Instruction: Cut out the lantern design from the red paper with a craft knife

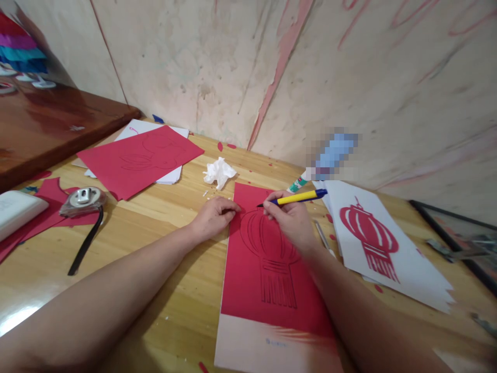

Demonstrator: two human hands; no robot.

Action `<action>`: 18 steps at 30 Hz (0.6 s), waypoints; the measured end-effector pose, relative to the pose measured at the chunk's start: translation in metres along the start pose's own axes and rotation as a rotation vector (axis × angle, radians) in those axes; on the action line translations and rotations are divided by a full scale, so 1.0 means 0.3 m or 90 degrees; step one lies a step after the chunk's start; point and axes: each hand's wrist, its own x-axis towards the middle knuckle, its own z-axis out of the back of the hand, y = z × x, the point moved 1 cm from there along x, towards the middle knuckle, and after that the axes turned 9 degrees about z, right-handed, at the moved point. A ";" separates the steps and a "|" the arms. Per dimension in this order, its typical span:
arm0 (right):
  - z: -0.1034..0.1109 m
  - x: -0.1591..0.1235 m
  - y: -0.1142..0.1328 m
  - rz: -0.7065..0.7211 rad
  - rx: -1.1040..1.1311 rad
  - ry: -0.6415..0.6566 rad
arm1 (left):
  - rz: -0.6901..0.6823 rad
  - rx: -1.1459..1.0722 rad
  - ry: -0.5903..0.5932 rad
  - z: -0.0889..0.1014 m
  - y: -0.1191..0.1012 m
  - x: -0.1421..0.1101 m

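My right hand (289, 215) grips a yellow and blue pen (297, 198) at a slant, its dark tip at the top of a lantern outline. That outline, with a striped body and a fringe below, is drawn on a red sheet of paper (240, 290). Under the red sheet lies a pale board or pad (240, 342), bare at the near end. My left hand (213, 220) is closed, its curled fingertips at the red sheet's upper left edge. My right hand and forearm hide the drawing's right side.
At right, a red cut-out lantern (373, 230) lies on white paper (411, 280), beside a slim craft knife (324, 238). Crumpled tissue (219, 173), another drawn red sheet (147, 155), a tape measure (83, 201) and a white device (19, 212) lie left. A glue tube (298, 182) stands behind.
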 end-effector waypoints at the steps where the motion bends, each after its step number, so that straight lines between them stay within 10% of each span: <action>1: -0.013 -0.007 -0.004 -0.004 0.006 0.001 | -0.002 -0.001 0.002 0.001 -0.002 0.000; 18: -0.064 -0.021 -0.070 0.038 -0.112 -0.003 | 0.036 -0.021 -0.020 -0.001 -0.008 0.003</action>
